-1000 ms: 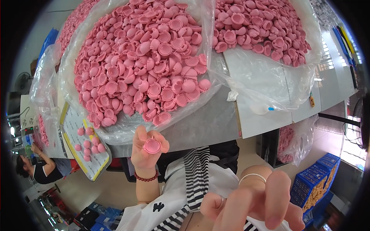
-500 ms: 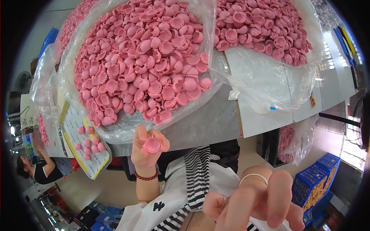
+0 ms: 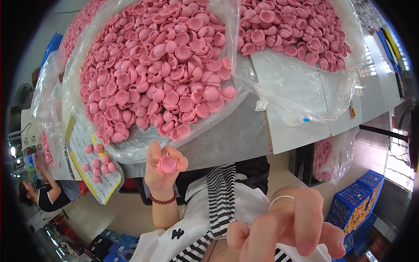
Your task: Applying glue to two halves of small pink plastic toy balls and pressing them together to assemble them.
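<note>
In my left hand (image 3: 158,182), a small pink plastic half-ball shell (image 3: 167,164) is gripped between thumb and fingers, hollow side showing. That hand is raised just before the grey table's edge. My right hand (image 3: 286,227) looms large at the lower right, close to the camera; its fingers are bent and apart, with nothing visible in them. Beyond my left hand, a big heap of similar pink shells (image 3: 144,83) lies on a clear plastic sheet (image 3: 205,126). Several pink balls (image 3: 96,163) rest on a yellow-edged tray (image 3: 107,192) at left.
Another heap of pink shells (image 3: 301,30) lies farther right on plastic. A blue-tipped item (image 3: 306,119) is near the table's right part. Blue crates (image 3: 349,205) with tan pieces stand on the floor at right. Another person (image 3: 48,190) sits at far left.
The scene has shifted slightly left in the picture. My left hand still grips the shell, which is tilted a little differently. My right hand's fingers have moved slightly.
</note>
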Action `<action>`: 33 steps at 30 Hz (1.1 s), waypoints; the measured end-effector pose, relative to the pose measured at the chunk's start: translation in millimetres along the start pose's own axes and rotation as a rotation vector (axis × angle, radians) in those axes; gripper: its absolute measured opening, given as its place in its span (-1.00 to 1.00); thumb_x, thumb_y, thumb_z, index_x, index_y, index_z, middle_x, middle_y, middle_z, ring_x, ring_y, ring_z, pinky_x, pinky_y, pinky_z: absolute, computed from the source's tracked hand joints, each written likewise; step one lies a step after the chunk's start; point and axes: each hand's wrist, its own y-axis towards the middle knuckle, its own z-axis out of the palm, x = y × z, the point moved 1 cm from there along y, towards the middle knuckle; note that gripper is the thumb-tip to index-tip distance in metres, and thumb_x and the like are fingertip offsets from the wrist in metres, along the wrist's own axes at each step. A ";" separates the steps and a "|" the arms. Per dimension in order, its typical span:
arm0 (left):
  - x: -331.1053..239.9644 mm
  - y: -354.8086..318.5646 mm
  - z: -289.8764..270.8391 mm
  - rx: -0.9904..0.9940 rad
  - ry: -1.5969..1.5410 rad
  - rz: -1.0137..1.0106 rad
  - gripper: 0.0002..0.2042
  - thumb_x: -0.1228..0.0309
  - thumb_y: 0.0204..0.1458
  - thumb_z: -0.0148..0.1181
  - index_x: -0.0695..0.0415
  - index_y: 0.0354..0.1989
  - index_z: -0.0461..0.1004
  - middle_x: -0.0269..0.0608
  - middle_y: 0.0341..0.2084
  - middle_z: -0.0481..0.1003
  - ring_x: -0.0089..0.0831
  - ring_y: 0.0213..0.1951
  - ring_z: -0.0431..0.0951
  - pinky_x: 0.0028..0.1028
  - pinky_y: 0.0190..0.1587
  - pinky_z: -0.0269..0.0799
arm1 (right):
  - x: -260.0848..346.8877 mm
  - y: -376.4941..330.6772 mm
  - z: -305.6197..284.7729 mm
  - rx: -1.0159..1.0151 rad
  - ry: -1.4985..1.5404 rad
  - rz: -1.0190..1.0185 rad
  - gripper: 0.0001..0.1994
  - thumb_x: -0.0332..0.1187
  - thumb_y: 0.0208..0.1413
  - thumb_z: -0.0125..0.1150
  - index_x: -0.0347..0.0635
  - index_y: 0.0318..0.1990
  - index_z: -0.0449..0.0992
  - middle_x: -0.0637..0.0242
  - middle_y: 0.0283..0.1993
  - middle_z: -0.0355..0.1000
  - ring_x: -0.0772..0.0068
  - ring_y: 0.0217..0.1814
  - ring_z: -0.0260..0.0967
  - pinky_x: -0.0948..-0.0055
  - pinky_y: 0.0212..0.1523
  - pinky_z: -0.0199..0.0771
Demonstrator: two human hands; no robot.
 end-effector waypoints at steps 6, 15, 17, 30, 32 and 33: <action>-1.2 -4.3 0.6 -0.009 0.004 0.015 -0.74 0.46 -0.15 0.21 0.05 -0.33 0.24 0.05 -0.19 0.39 -0.25 -0.35 0.44 -0.40 -0.38 0.25 | 2.9 -3.1 -2.4 0.019 0.018 0.075 -0.61 -0.16 -0.04 0.06 -0.21 -0.20 0.11 -0.10 -0.31 0.22 0.22 -0.39 0.29 0.27 -0.03 0.10; 5.8 4.5 0.1 -0.034 0.009 -0.028 -0.74 0.44 -0.14 0.20 0.05 -0.34 0.22 0.04 -0.22 0.39 -0.24 -0.34 0.45 -0.40 -0.37 0.26 | 15.9 13.5 -19.2 0.312 -1.394 0.424 -0.79 -0.41 -0.21 0.04 -0.31 -0.37 0.38 0.17 -0.39 0.34 0.44 -0.49 0.27 0.57 -0.48 0.21; 6.8 3.1 4.0 -0.071 0.002 -0.022 -0.74 0.42 -0.13 0.20 0.05 -0.33 0.22 0.02 -0.21 0.39 -0.24 -0.34 0.44 -0.40 -0.38 0.25 | -3.1 25.2 -4.2 0.713 -1.899 0.683 -0.80 -0.37 -0.20 0.12 -0.29 -0.40 0.39 0.13 -0.37 0.35 0.28 -0.41 0.31 0.51 -0.46 0.24; 2.6 -5.5 2.2 0.019 -0.013 0.005 -0.77 0.48 -0.13 0.17 0.08 -0.34 0.23 0.09 -0.19 0.37 -0.24 -0.32 0.44 -0.38 -0.34 0.27 | -2.2 21.8 41.2 0.847 -2.119 0.342 -0.86 -0.34 -0.35 0.05 -0.22 -0.67 0.32 0.39 -0.70 0.15 0.48 -0.63 0.16 0.58 -0.62 0.07; -0.5 -11.4 0.7 -0.027 -0.019 0.018 -0.77 0.48 -0.13 0.18 0.07 -0.34 0.23 0.08 -0.19 0.37 -0.24 -0.33 0.43 -0.38 -0.34 0.27 | 7.9 44.0 22.2 0.620 -1.634 0.605 -0.78 -0.31 -0.16 0.03 -0.31 -0.62 0.37 0.27 -0.64 0.28 0.36 -0.59 0.27 0.50 -0.52 0.30; -4.3 -16.2 -1.3 -0.060 -0.027 0.016 -0.76 0.47 -0.13 0.18 0.06 -0.34 0.23 0.07 -0.19 0.38 -0.23 -0.32 0.43 -0.38 -0.34 0.26 | 3.1 38.5 27.1 0.624 -1.644 0.611 -0.78 -0.31 -0.16 0.03 -0.31 -0.62 0.37 0.27 -0.64 0.28 0.36 -0.59 0.27 0.50 -0.52 0.30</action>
